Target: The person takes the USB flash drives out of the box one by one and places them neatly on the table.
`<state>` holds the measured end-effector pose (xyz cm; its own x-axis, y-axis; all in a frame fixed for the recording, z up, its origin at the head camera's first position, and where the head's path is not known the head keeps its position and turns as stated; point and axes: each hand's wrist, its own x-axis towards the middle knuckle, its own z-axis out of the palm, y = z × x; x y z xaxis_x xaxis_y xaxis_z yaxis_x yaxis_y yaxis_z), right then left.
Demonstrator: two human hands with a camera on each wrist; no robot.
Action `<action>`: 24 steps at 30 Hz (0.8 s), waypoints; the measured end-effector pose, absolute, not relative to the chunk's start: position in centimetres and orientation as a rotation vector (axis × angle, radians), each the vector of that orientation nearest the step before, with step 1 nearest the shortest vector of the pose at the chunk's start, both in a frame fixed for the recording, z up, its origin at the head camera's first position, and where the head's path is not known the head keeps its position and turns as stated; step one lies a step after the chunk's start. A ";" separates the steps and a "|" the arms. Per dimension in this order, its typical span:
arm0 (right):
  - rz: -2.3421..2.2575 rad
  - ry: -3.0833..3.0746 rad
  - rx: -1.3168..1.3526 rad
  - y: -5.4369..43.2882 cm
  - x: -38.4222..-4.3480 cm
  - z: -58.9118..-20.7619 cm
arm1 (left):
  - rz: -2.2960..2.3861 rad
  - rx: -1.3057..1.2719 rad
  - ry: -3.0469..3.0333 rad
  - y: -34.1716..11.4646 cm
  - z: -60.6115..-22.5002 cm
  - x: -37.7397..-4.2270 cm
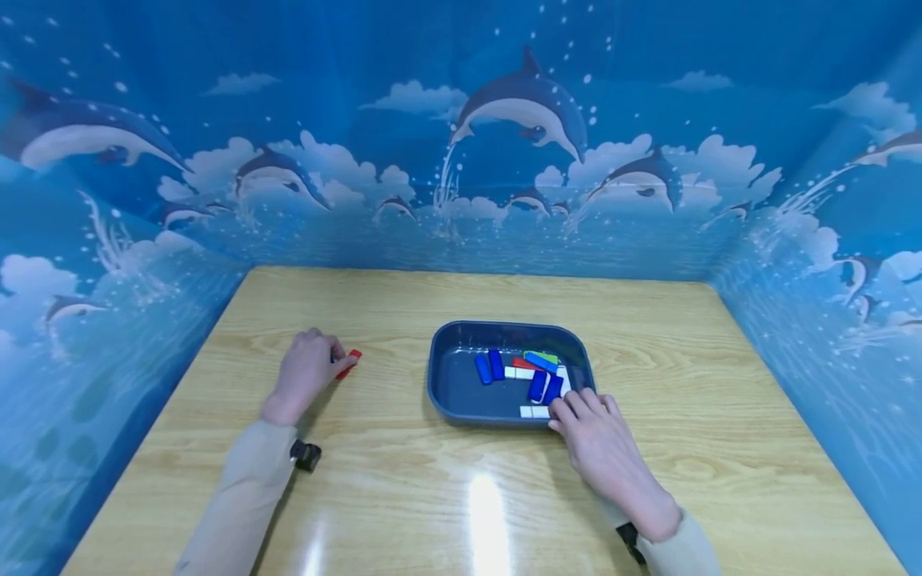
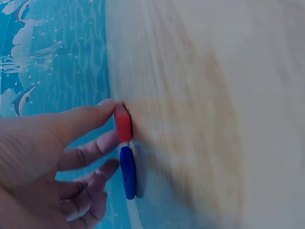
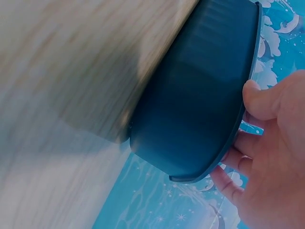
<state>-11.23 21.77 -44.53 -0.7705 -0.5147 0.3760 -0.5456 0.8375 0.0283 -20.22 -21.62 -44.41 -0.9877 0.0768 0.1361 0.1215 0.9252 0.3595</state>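
My left hand [image 1: 308, 368] is at the left of the table, its thumb and a finger pinching a small red oblong piece [image 1: 349, 364]. In the left wrist view a rounded blue piece [image 2: 127, 172] lies just beside the red one, mostly hidden by the hand from above. My right hand [image 1: 598, 436] reaches over the near right corner of a dark blue-grey tray [image 1: 435, 376]. Its thumb is at the rim [image 3: 255, 52], and the other fingertips are hidden inside, near a white piece [image 1: 535, 412]; I cannot tell whether they hold anything.
Several small oblong pieces lie in the tray: blue pieces [image 1: 483, 370] toward the left, a red piece [image 1: 523, 363], a green piece [image 1: 551, 357] and white ones toward the right. Dolphin-printed curtains [image 1: 461, 216] border the wood-grain table [image 1: 403, 496] at the back and sides.
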 end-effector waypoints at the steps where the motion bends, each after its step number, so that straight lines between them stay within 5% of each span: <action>1: 0.115 -2.645 0.795 21.7 -11.3 -44.5 | -0.555 -0.121 -2.975 -21.6 -44.4 -20.3; 9: 0.120 -2.638 0.804 21.6 -11.5 -44.6 | -0.551 0.059 -3.066 -22.6 -44.1 -20.3; 17: 0.114 -2.659 0.792 21.8 -11.3 -44.5 | -0.592 -0.103 -3.044 -23.8 -44.0 -19.4; 24: 0.110 -2.655 0.792 21.8 -11.3 -44.6 | -0.567 0.094 -2.955 -24.1 -43.8 -19.1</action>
<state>-11.25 21.82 -44.56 -0.7750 -0.5141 0.3675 -0.5427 0.8394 0.0296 -19.13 -24.05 -43.82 -0.9895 -0.0855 0.1166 -0.0362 0.9274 0.3723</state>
